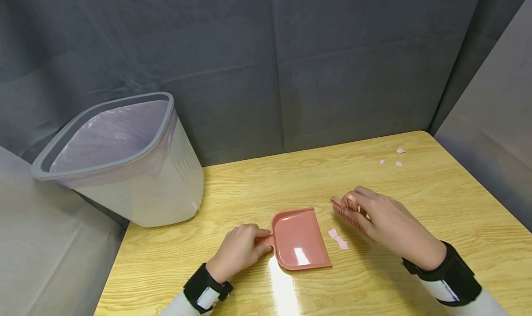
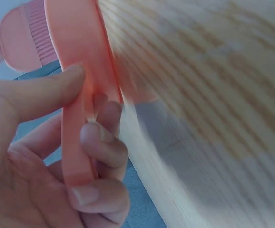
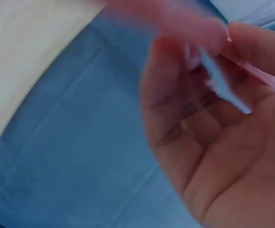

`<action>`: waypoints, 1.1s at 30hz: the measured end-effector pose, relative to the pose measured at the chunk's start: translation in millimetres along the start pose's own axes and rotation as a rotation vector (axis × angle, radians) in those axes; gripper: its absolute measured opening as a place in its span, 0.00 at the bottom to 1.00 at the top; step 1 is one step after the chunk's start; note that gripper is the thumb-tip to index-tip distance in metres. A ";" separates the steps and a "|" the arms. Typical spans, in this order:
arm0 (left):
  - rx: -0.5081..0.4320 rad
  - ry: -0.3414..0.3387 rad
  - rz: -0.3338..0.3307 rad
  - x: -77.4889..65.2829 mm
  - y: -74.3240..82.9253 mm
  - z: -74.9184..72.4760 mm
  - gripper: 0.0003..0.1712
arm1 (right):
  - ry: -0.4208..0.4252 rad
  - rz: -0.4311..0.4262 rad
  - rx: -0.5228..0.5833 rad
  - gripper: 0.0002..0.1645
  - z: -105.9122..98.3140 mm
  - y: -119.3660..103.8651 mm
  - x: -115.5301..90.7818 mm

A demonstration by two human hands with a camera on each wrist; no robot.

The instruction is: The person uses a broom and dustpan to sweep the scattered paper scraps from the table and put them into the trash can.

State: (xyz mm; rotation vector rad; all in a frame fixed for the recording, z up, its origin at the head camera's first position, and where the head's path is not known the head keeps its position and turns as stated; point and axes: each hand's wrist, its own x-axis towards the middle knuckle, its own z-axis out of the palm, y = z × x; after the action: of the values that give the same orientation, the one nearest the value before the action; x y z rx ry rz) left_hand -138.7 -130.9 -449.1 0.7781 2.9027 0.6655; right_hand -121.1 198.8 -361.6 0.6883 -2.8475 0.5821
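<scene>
My left hand [image 1: 238, 250] grips the handle of a pink dustpan [image 1: 300, 238], which lies on the table with its straight edge facing right. In the left wrist view the thumb presses on the dustpan handle [image 2: 78, 142] while the fingers curl under it. My right hand [image 1: 384, 219] holds a small pink brush [image 1: 347, 213], bristles pointing down toward the table. Between brush and dustpan lie a few pink paper scraps [image 1: 338, 240], just off the dustpan's edge. The right wrist view is blurred and shows the right hand's fingers [image 3: 163, 95] curled round the brush handle.
A pale bin [image 1: 166, 186] with a grey rim and a purplish liner stands at the table's left back corner, tilted in this view. More pink scraps [image 1: 398, 163] lie at the back right of the wooden table [image 1: 249, 191]. Dark cloth [image 1: 232, 75] hangs behind.
</scene>
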 end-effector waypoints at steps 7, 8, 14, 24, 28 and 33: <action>0.004 0.000 -0.003 -0.4 0.1 0.1 0.18 | -0.083 0.119 0.027 0.13 2.6 -7.2 -1.2; 0.004 -0.001 -0.004 -0.4 0.1 0.1 0.18 | -0.084 0.123 0.026 0.14 4.5 -7.8 -0.9; 0.003 0.003 -0.001 -0.3 -0.1 0.1 0.18 | -0.010 0.126 0.019 0.17 14.5 -6.5 4.7; -0.001 0.003 -0.003 -0.8 -0.9 0.3 0.18 | 0.141 0.081 0.031 0.13 18.0 4.4 8.8; 0.001 0.015 0.007 -1.0 -1.1 0.9 0.18 | 0.188 0.057 0.013 0.11 12.2 7.2 7.1; 0.001 0.022 0.013 -0.5 -1.4 1.1 0.18 | 0.179 0.047 -0.062 0.14 9.2 10.0 7.6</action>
State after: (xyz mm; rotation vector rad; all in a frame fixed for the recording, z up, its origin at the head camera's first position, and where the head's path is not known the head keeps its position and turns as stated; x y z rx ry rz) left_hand -138.7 -131.8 -450.7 0.7958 2.9201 0.6784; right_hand -133.1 200.2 -371.6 0.5316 -2.7093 0.5307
